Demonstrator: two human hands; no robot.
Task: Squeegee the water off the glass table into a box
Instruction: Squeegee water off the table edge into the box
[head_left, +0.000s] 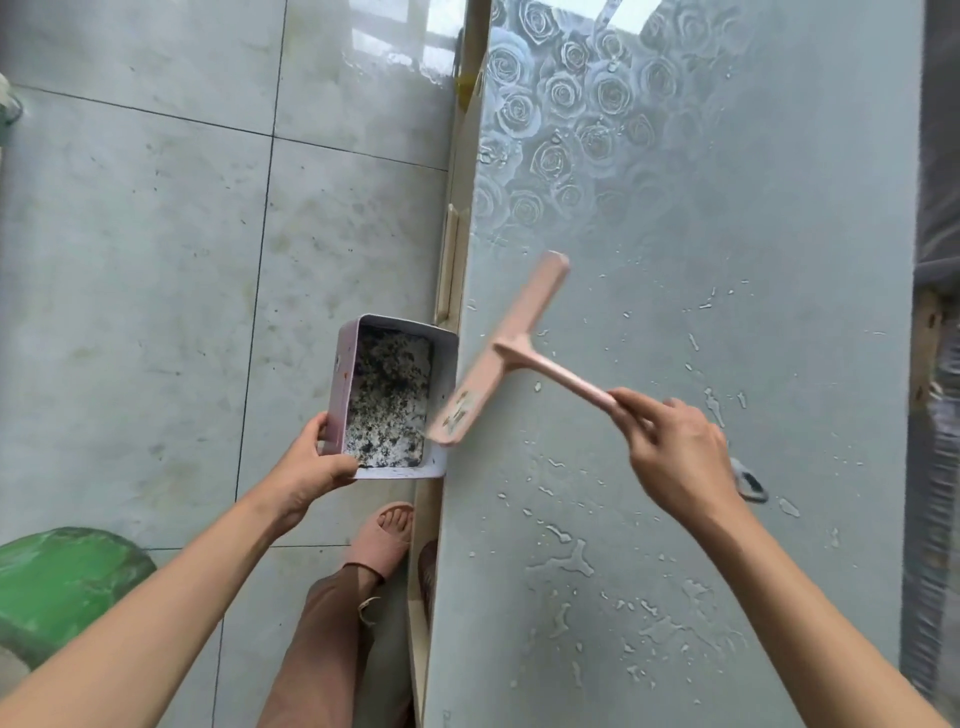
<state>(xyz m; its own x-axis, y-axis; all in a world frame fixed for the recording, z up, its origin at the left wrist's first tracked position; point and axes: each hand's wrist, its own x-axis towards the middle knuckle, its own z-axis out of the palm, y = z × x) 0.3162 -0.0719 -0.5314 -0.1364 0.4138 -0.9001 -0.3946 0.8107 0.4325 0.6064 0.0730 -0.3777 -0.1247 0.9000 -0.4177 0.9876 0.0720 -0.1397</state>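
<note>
Both clamped: left grip (311, 462) on box (338, 384), right grip (675, 447) on squeegee (515, 322); green basin (62, 577) nearby.

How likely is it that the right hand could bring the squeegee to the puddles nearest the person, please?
Probably yes: the right hand grips the squeegee over the glass table, and nothing stands between it and those puddles on the open glass.

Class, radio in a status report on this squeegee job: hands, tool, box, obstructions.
Left hand holds box at table edge. Right hand grips squeegee handle, blade end over box. Droplets on table; path clear.
</note>
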